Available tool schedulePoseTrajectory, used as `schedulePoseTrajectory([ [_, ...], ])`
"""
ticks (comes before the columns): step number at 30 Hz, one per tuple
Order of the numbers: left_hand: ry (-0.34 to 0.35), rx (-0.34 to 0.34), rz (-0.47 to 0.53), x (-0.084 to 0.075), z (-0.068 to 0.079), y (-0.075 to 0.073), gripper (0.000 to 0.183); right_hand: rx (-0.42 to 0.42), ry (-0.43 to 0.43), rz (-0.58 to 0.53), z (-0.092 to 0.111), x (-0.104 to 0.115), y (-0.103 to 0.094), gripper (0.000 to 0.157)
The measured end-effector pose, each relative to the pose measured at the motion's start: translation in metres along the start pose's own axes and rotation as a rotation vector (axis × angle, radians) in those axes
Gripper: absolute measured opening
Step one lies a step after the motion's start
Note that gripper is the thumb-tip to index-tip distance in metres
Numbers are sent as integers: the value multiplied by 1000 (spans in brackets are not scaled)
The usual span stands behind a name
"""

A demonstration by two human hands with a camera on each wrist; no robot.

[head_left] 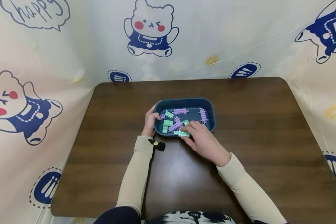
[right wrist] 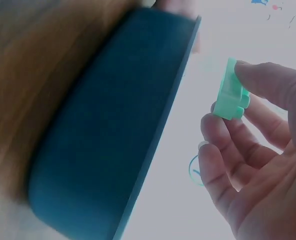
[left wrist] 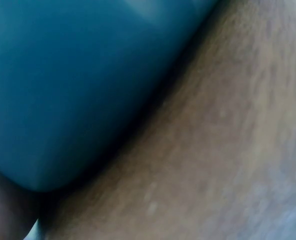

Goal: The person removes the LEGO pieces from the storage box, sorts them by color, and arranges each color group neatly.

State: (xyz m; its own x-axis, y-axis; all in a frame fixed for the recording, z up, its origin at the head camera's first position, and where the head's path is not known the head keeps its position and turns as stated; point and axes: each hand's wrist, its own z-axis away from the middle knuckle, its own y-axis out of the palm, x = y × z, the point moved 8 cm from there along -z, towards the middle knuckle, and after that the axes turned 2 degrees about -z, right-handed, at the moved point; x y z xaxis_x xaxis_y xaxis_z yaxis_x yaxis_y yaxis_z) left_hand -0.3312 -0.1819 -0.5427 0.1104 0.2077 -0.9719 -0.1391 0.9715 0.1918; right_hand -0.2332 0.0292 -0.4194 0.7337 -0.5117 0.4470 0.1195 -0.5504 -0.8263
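Note:
My left hand (head_left: 150, 120) grips the left end of a dark teal plastic tray (head_left: 194, 117), the thumb hooked over its rim. In the left wrist view the tray's smooth outer wall (left wrist: 78, 75) fills the upper left. My right hand (head_left: 203, 142) reaches over the tray's near rim. Between thumb and fingertips it pinches a mint green building block (right wrist: 229, 95), studs showing, above the rim in the right wrist view. Inside the tray lie several purple blocks (head_left: 175, 124) and green blocks (head_left: 168, 123), mostly toward the left. One purple piece (head_left: 203, 115) sits apart at the right.
The tray rests on a brown wooden table (head_left: 249, 124). A small black device with a yellow mark (head_left: 159, 145) is at my left wrist. Behind and beside the table hangs a pale curtain (head_left: 190, 37) printed with cartoon bears.

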Motion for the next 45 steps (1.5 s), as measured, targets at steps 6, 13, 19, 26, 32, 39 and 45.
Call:
schedulePoseTrajectory([
  [6, 14, -10, -8, -3, -2, -2, 73, 36, -47, -10, 3, 17, 16, 27],
  [13, 19, -23, -4, -3, -5, -3, 75, 60, -62, -7, 8, 28, 38, 24],
  [19, 28, -10, 9, -6, -10, 1, 72, 98, -14, 20, 8, 26, 56, 25],
  [26, 33, -14, 23, -6, -11, 0, 75, 140, 65, 72, 9, 18, 74, 23],
  [32, 27, -14, 25, -3, -7, -2, 75, 169, 106, 100, 10, 14, 79, 22],
  [39, 18, -12, 18, -4, -7, -1, 75, 196, 110, 130, 11, 11, 84, 22],
  [45, 15, -22, 12, -3, -7, -3, 73, 202, 111, 133, 11, 9, 86, 22],
])
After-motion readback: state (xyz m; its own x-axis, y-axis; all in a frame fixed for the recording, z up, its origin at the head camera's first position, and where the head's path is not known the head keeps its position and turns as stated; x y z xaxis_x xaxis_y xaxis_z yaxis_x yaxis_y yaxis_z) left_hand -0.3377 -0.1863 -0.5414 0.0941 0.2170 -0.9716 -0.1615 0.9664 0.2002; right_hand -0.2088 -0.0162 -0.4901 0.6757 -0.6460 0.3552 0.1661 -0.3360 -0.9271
